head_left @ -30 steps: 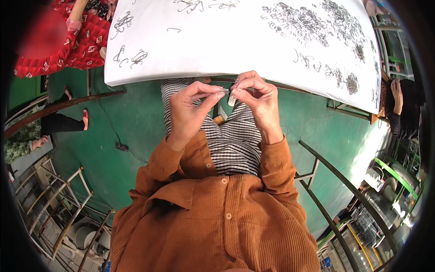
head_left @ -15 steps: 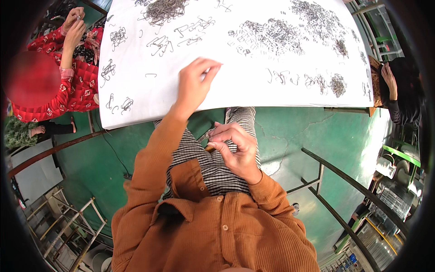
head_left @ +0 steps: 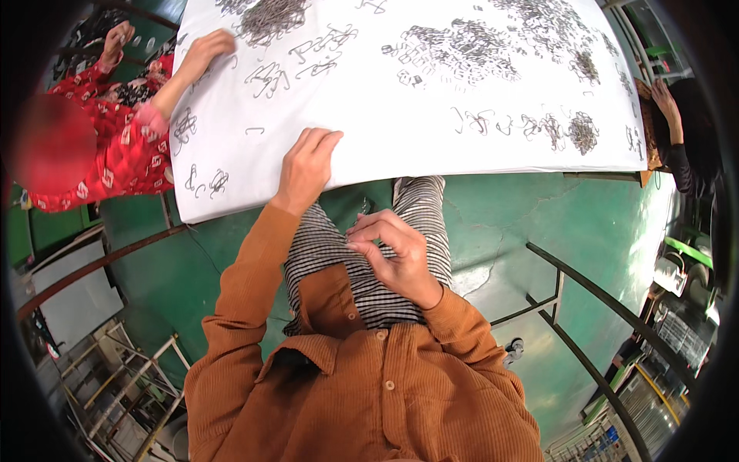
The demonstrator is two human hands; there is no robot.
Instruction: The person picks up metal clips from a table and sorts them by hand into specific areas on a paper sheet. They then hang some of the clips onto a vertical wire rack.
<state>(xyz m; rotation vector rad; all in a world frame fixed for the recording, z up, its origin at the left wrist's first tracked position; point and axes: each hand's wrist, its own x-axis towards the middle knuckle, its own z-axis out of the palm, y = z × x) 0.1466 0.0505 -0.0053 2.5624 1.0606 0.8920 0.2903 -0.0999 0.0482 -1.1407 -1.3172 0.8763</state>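
My left hand (head_left: 306, 168) is over the near edge of the white-covered table (head_left: 385, 146). Its fingers are bent and pressed together; whatever they hold, if anything, is hidden. My right hand (head_left: 396, 254) hovers above my lap in a pinch, with thumb against fingertips. Anything between them is too small to name. A single bent dark wire hook (head_left: 255, 131) lies left of my left hand. Beyond it are loose wire hooks (head_left: 268, 79) and a dense heap of them (head_left: 275, 21). Many small dark metal pieces (head_left: 462, 50) are spread farther right.
Small clusters of hooks (head_left: 550, 128) and a tight pile (head_left: 583, 132) lie along the table's right front. A co-worker in a red patterned sleeve (head_left: 142, 142) reaches over the left edge. Another person's hand (head_left: 668, 110) is at the right. Metal rails (head_left: 593, 308) stand behind right.
My left hand has drawn back toward the table's near edge. My right hand stays pinched over my lap. The co-worker at left has stretched one hand out over the table.
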